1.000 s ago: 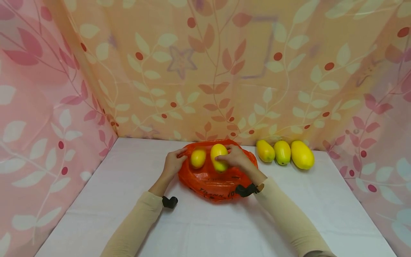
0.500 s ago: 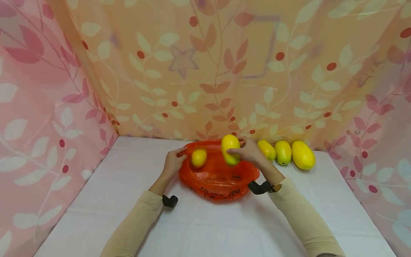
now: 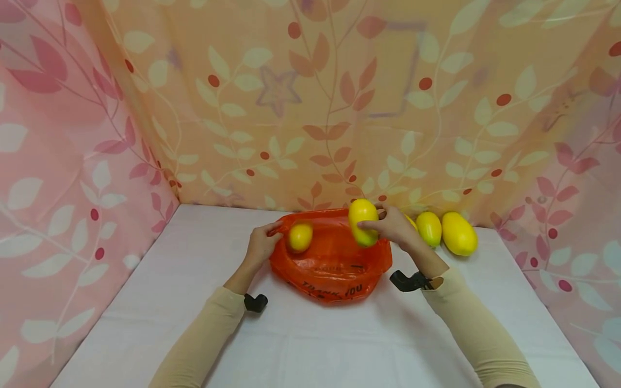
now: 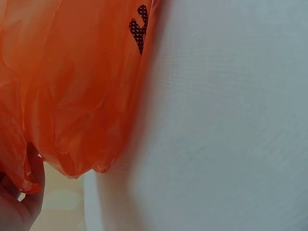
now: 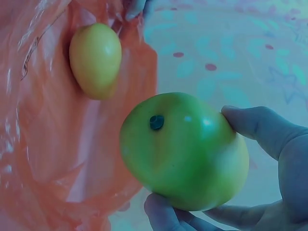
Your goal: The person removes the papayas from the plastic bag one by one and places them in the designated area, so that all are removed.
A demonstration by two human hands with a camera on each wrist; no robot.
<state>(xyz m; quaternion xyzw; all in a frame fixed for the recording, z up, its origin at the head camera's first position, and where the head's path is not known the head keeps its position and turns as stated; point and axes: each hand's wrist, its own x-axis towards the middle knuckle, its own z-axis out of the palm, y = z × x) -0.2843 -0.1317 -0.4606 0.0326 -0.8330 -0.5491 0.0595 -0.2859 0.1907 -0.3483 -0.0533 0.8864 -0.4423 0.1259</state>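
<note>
A red plastic bag (image 3: 335,291) with black lettering lies open on the white table. At its left rim the left hand (image 3: 261,245) pinches the plastic; in the left wrist view the fingers (image 4: 37,178) are at the bag's edge (image 4: 77,120). One yellow mango (image 3: 300,237) is inside the bag, near that hand. The right hand (image 3: 395,226) grips another yellow-green mango (image 3: 363,218) above the bag's right back rim. In the right wrist view, thumb and fingers are round this mango (image 5: 183,149), with the other mango (image 5: 95,60) in the bag beyond.
Two yellow mangoes (image 3: 429,229) (image 3: 459,234) stand at the back right of the white table (image 3: 301,345); a third, partly hidden, is behind the right hand. Patterned curtains (image 3: 233,129) rise behind and at both sides.
The right hand has carried its mango rightward and slightly up, from within the bag's opening to above its right back rim. The left hand stays at the left rim.
</note>
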